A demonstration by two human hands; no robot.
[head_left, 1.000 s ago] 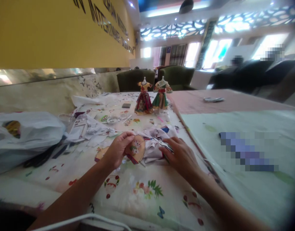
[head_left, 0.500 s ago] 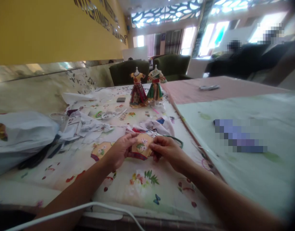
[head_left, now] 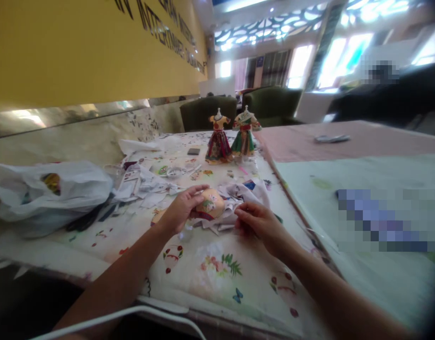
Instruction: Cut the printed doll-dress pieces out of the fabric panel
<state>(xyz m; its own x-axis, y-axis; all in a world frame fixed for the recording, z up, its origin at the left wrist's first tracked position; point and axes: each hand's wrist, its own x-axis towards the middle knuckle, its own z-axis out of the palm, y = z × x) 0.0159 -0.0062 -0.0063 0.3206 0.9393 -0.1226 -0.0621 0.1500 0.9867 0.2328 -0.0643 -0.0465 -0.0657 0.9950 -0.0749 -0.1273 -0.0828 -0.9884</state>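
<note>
My left hand (head_left: 183, 208) pinches the edge of a peach cut-out piece (head_left: 210, 202) with a floral print and a dark red lower border. Whether it is cloth or paper I cannot tell. A short way to its right, apart from the piece, my right hand (head_left: 254, 219) has its thumb and fingertips pressed together. Anything between them is too small to make out. A similar peach piece (head_left: 156, 216) lies on the table, partly hidden by my left wrist. Behind both hands is a heap of white printed scraps (head_left: 261, 192).
Two small dress forms wear a maroon-skirted dress (head_left: 218, 144) and a green dress (head_left: 243, 141). More scraps (head_left: 139, 184) and a white plastic bag (head_left: 72, 189) are at the left. A white cable (head_left: 132, 309) crosses the near edge. A pixelated blue object (head_left: 376, 219) lies right.
My right hand has let go of the peach piece and moved right, away from it. My left hand keeps its hold. The whole view has shifted, with things appearing farther right.
</note>
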